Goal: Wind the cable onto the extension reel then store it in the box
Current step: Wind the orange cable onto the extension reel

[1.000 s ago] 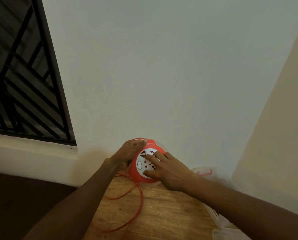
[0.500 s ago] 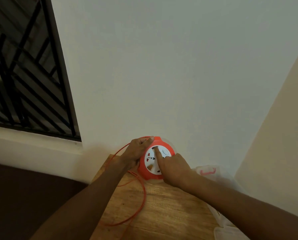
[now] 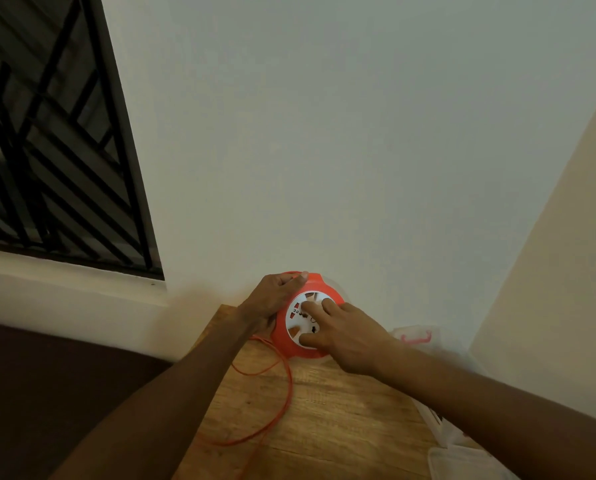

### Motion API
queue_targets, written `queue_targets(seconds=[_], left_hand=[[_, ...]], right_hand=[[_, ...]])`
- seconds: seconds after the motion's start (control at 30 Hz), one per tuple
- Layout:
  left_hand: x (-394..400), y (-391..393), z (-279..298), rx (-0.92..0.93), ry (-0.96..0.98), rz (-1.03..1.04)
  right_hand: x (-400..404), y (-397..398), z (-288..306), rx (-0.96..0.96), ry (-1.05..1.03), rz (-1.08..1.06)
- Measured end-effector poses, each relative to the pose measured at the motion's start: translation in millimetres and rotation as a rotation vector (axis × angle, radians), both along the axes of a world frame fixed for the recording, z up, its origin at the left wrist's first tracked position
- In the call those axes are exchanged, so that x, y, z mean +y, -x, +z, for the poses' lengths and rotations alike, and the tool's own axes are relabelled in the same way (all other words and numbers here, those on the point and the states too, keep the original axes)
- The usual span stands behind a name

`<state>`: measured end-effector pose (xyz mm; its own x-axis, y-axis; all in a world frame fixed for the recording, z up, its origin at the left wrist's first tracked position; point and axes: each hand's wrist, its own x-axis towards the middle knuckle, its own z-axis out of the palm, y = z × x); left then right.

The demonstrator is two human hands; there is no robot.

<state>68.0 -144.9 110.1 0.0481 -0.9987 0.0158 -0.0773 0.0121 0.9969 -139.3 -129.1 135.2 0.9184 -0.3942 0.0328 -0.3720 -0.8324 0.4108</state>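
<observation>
left hand (image 3: pixel 272 299) grips the reel (image 3: pixel 289 344) rim, right hand (image 3: pixel 345 336) fingers flat on its face; cable (image 3: pixel 287 393) loops loose beside the reel, box (image 3: pixel 462 460) waiting.

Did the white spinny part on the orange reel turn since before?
Yes. The white disc turned inside the orange reel rim; the socket marks sit at different places now.

room corner in a home, dim indoor light

plain white painted wall (image 3: pixel 324 133) meets a cream wall (image 3: pixel 559 271) at right; dark window (image 3: pixel 47 150) at left behind a black metal grille with diagonal bars, white sill under it; small wooden table (image 3: pixel 324 427) pushed against the wall; clear plastic box (image 3: pixel 417 337) with a red latch at the table's right side
</observation>
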Motion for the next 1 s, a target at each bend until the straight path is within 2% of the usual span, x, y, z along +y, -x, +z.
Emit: queue_targets(seconds=[0.17,0.33,0.4,0.5,0.63,0.67,0.73,0.8,0.87,0.93,1.0], left_hand=[[-0.4,-2.2,0.5,-0.009,0.001,-0.007],[2.6,2.3,-3.2,-0.015,-0.004,-0.005],[3.7,2.6,-3.6,0.012,-0.006,0.011],[3.2,3.2,-7.8,0.043,0.011,0.068],[3.7,3.9,-13.9,0.126,0.005,0.128],[4.0,4.7,-14.0,0.123,-0.005,0.124],[4.1,5.3,-14.7,0.112,-0.025,0.125],[3.1,4.2,-14.5,0.144,-0.035,0.135],[2.3,2.7,-12.2,0.171,-0.03,0.125],[1.9,0.8,-10.5,0.145,-0.019,0.099],[1.9,-1.2,-11.2,0.123,-0.019,0.089]], right_hand=[[3.6,-4.2,2.8,0.002,-0.003,-0.093],[5.2,-11.9,6.1,0.129,0.048,-0.13],[7.1,-16.7,4.0,0.083,-0.033,-0.242],[7.0,-18.8,1.2,-0.099,-0.422,-0.484],[16.8,-24.9,-1.3,-0.484,-1.119,-0.695],[19.8,-26.6,-2.6,-0.54,-1.205,-0.734],[22.9,-25.5,-5.9,-0.539,-1.156,-0.737],[19.4,-20.3,-8.8,-0.513,-0.902,-0.656],[14.4,-14.3,-9.1,-0.599,-0.749,-0.61],[8.3,-10.9,-7.7,-0.723,-0.772,-0.633],[5.9,-7.4,-7.0,-0.742,-0.74,-0.589]])
